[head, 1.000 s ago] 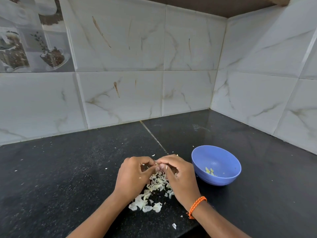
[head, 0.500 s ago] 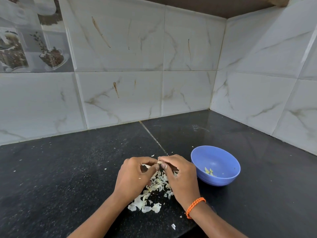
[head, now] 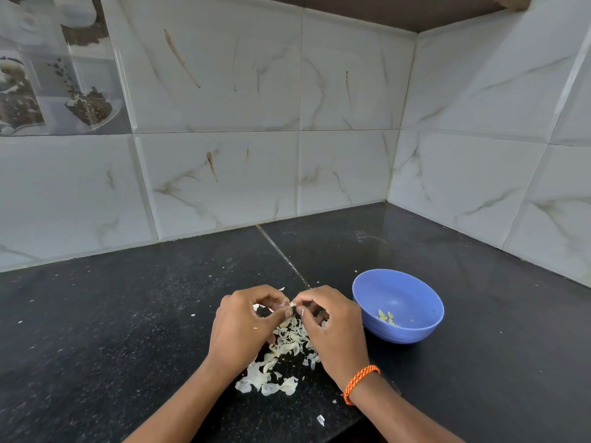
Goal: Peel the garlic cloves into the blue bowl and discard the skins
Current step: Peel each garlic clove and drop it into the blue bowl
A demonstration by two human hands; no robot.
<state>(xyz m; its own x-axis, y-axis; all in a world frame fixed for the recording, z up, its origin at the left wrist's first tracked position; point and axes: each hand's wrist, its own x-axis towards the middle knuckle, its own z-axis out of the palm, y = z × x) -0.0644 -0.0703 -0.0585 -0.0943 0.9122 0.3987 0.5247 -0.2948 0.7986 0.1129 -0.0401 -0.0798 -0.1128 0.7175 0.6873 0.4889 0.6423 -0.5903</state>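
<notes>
Both hands meet over the black counter and pinch one small garlic clove [head: 292, 304] between their fingertips. My left hand [head: 243, 327] holds it from the left with curled fingers; my right hand [head: 332, 327], with an orange band on its wrist, pinches it from the right. Below the hands lies a pile of pale garlic skins [head: 281, 356] on the counter. The blue bowl [head: 412, 334] stands just right of my right hand, with a few peeled cloves [head: 387, 317] at its bottom.
The black counter [head: 128, 330] runs into a corner of white marbled wall tiles [head: 224, 174] behind and to the right. Stray skin flakes [head: 320, 419] lie near the front edge. A seam crosses the counter toward the hands.
The hands have stayed over the skin pile, only shifting their fingertips slightly on the clove. The bowl has not moved.
</notes>
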